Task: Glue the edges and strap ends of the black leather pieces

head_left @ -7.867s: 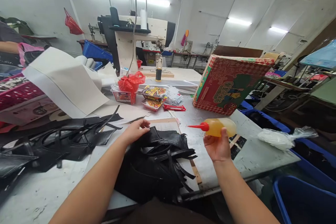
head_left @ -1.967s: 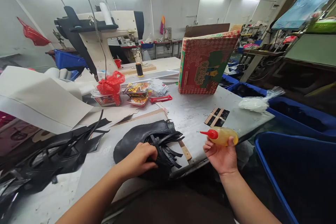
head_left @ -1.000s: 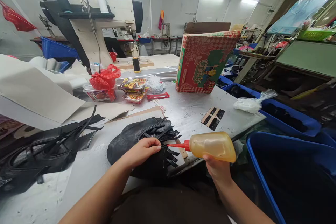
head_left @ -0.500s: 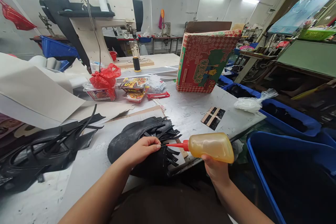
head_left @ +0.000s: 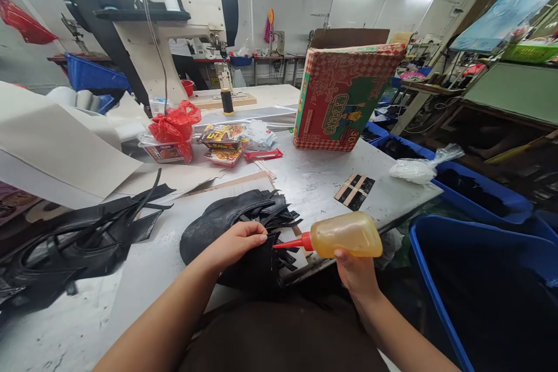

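Note:
My right hand is closed round a yellowish squeeze bottle with a red nozzle, tilted so the tip points left. The nozzle tip meets, or nearly meets, the edge of a black leather-like piece just beside my left fingertips. My left hand pinches that edge between thumb and finger. Under and behind it lies a stack of black pieces with many loose strips fanning out to the right. Whatever leaves the nozzle is too small to see.
More black strappy pieces lie at left. Snack packs, a red bag and a carton stand along the back. A taped black card is at right. Blue bins flank the table; a sewing machine stands behind.
The bottle has shifted slightly left and its nozzle tip has moved a little down along the black edge. My left hand keeps its pinch. The whole view has shifted slightly.

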